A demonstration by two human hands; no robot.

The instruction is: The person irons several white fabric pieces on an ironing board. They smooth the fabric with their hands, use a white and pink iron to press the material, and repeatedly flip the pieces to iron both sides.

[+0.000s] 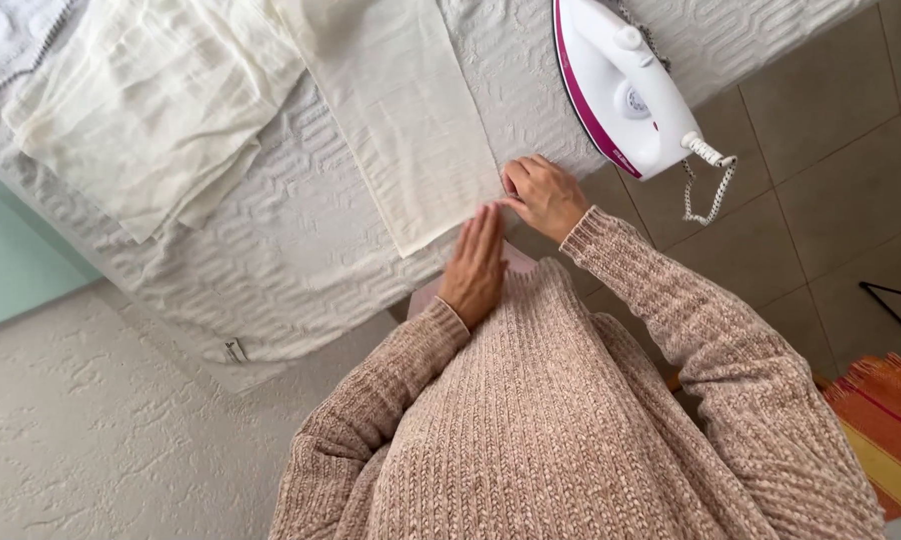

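Note:
A long cream cloth (401,110) lies flat on a white quilted cover (281,260). My right hand (546,195) has its fingers curled on the near corner of this cloth. Just beside it, my left hand (476,268) lies flat with the fingers together, its fingertips at the cloth's near edge. Both arms wear a beige knitted sweater (561,420). A white iron with a magenta trim (621,85) stands on the cover to the right of my right hand.
A second, loosely folded cream cloth (151,100) lies at the far left of the cover. The iron's braided cord (709,190) hangs over the edge above the beige tiled floor (831,130). An orange striped rug (886,425) lies at the lower right.

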